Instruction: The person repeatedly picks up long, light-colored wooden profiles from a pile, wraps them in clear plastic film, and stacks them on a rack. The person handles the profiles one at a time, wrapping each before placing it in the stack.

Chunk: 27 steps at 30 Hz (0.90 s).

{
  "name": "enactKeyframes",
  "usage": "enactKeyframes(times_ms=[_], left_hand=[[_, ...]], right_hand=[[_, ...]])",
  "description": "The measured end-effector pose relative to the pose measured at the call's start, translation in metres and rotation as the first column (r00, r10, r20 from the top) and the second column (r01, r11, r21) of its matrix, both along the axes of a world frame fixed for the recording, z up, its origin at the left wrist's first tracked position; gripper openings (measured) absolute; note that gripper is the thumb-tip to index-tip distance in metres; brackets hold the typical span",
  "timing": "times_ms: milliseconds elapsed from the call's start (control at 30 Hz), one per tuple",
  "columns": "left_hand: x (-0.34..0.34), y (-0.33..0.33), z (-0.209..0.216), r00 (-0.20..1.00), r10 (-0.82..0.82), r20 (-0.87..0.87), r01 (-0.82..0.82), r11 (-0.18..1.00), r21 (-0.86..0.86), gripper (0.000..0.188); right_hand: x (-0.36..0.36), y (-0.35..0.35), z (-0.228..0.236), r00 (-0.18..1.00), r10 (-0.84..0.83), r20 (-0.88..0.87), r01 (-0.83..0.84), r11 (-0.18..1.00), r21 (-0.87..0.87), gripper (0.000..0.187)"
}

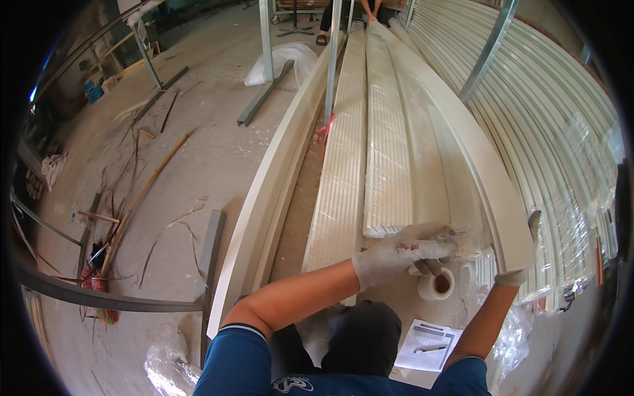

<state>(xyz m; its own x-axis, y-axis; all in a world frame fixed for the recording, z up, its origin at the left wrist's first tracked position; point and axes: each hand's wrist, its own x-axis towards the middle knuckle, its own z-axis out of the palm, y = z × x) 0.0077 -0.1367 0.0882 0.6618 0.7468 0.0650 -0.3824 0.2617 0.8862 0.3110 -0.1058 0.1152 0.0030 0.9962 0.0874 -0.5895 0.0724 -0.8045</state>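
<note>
My left hand (413,251), in a pale, stained glove, reaches across the near ends of the long cream strips. Its fingers look curled around something pale that I cannot make out, with clear film about it. Just below those fingers is a roll of clear film (434,285) with a brown core. At the near end of a long cream profile (472,148), my right hand (518,272) is closed around the edge; the profile hides much of it. Between my arms lie film-wrapped bundles of ribbed cream strips (388,165), running away from me.
Another long cream profile (267,191) lies to the left. Metal posts (331,72) stand among the strips. On the right is a large stack of strips (528,86). A paper with a pen (429,346) lies near my knees. At the far end are a person's hands (371,14).
</note>
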Motion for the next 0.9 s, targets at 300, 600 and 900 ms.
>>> enactKeyframes(times_ms=[300,600,900], left_hand=[[0.049,0.013,-0.071,0.989,-0.144,0.024,0.145,0.986,-0.085,0.062],[0.114,0.011,-0.136,0.992,-0.120,-0.034,0.105,0.949,-0.297,0.053],[0.076,-0.026,-0.179,0.930,-0.172,-0.325,0.009,0.894,-0.448,0.036]], right_hand=[[0.076,-0.063,-0.084,0.890,-0.318,0.327,0.340,0.940,-0.011,0.076],[0.005,-0.144,-0.104,0.952,0.008,0.305,0.132,0.890,-0.436,0.090],[-0.023,-0.215,-0.163,0.858,0.243,0.452,0.004,0.878,-0.479,0.106]])
